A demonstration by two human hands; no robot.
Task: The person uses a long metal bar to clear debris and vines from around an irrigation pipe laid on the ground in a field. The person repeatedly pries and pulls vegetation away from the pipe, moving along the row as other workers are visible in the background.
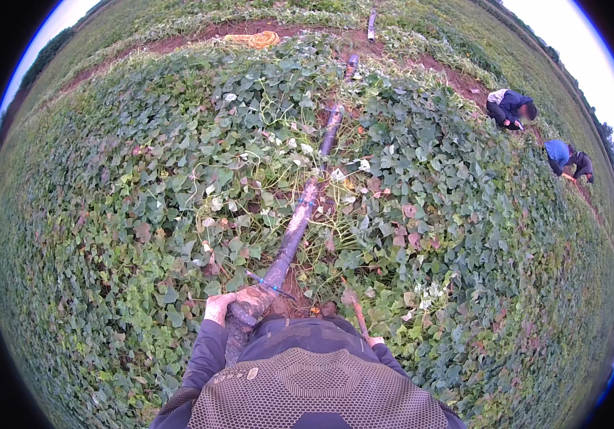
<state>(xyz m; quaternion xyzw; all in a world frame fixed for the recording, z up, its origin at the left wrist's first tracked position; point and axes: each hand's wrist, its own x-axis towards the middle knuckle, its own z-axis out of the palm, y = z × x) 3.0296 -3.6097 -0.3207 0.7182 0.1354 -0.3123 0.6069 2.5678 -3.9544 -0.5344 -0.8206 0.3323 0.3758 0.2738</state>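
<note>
A dark, mud-stained pipe or lay-flat hose (292, 236) runs from my left side away through the leafy vines. My left hand (220, 308) grips its near end beside my waist. Just beyond that hand, a thin tube with a blue fitting (268, 284) crosses the pipe. At my right side, my right hand (375, 341) is partly hidden by my body. It is closed around a muddy, reddish-brown stick or tool handle (359, 315), whose far end is blurred among the leaves.
Dense, low vines (140, 214) surround me. Farther along lie more pipe lengths (351, 67) and a coiled yellow hose (263, 39) near a strip of bare reddish soil (178, 44). To the right, a crouching person (508, 107) and people bending over (558, 154) work among the rows.
</note>
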